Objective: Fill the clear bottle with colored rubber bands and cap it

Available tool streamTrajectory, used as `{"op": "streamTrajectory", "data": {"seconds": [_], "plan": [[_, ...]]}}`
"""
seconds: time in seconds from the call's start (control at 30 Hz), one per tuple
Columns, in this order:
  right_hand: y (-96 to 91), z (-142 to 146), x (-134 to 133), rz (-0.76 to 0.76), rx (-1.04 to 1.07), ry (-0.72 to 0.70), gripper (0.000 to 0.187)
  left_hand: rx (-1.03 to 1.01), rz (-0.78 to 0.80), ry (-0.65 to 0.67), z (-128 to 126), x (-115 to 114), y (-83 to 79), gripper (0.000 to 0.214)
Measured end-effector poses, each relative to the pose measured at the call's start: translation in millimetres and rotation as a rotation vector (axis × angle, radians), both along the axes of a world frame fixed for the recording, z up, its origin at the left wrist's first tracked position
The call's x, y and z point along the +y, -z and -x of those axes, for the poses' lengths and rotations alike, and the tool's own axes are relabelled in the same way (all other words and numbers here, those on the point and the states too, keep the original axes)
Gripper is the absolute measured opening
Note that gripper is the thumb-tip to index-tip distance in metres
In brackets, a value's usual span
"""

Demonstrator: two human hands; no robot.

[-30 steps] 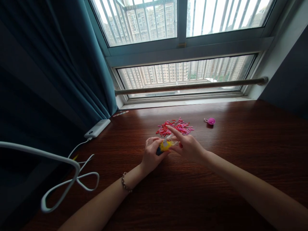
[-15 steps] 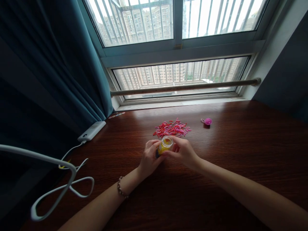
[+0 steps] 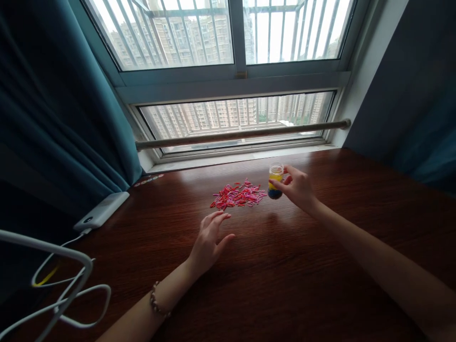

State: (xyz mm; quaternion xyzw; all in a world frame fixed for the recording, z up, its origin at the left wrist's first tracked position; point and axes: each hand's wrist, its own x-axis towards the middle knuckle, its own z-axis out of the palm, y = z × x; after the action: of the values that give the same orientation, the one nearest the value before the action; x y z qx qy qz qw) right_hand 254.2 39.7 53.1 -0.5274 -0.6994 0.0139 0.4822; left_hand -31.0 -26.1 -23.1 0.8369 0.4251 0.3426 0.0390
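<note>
My right hand (image 3: 298, 189) grips a small clear jar (image 3: 275, 180) between thumb and fingers. The jar is upright, its mouth uncovered, with yellow contents above a dark blue layer. It is held just right of a loose pile of red and pink bands (image 3: 238, 194), which look like small rubber bands. My left hand (image 3: 210, 240) is open, palm down, its fingers apart and its fingertips close to the pile's near edge. The small pink cup seen earlier does not show; the jar and my right hand cover that part of the table.
A brown wooden table (image 3: 302, 285) runs up to the window ledge (image 3: 242, 156). On the left lie a white power adapter (image 3: 101, 211) and looped white cable (image 3: 85, 290), beside a blue curtain (image 3: 89, 123). A small strip of coloured dots (image 3: 148, 180) lies near the curtain.
My right hand has carried the jar away from my left hand, forward and right past the pile. My left hand has let go of the jar and opened. The view has shifted right.
</note>
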Motion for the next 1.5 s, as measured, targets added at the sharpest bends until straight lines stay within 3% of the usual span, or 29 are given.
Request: {"op": "streamTrajectory", "data": {"seconds": [0.17, 0.3, 0.53, 0.83, 1.03, 1.13, 1.23, 1.33, 1.5], "plan": [[35.5, -30.2, 14.2, -0.026, -0.039, 0.106, 0.037, 0.017, 0.005, 0.009, 1.3, 0.5, 0.9, 0.040], [51.2, -38.2, 21.5, -0.020, -0.096, 0.144, 0.039, 0.030, 0.012, -0.002, 0.8, 2.2, 0.6, 0.036], [55.7, -44.3, 26.4, -0.005, -0.115, 0.228, 0.042, 0.065, 0.026, 0.007, 1.9, 3.6, 2.3, 0.035], [66.1, -40.4, 25.2, 0.016, -0.157, 0.215, 0.045, 0.092, 0.003, 0.018, 0.8, 6.1, 4.6, 0.033], [63.6, -34.5, 14.7, -0.125, -0.059, 0.311, 0.061, 0.051, 0.007, -0.015, 1.2, 8.2, 5.0, 0.029], [60.9, -25.7, 1.6, -0.273, -0.086, 0.172, 0.048, -0.007, 0.006, -0.023, 4.5, 13.2, 5.7, 0.022], [63.3, -5.4, -10.4, -0.284, -0.287, -0.170, 0.014, -0.078, 0.014, -0.051, 9.4, 27.9, 5.9, 0.017], [71.4, 20.4, -12.2, -0.152, -0.411, -0.390, 0.018, -0.107, 0.041, -0.126, 14.8, 52.5, 6.6, 0.021], [85.9, 42.0, 4.3, -0.074, -0.443, -0.481, 0.016, -0.259, 0.083, -0.296, 22.9, 91.5, 12.4, 0.018]]}}
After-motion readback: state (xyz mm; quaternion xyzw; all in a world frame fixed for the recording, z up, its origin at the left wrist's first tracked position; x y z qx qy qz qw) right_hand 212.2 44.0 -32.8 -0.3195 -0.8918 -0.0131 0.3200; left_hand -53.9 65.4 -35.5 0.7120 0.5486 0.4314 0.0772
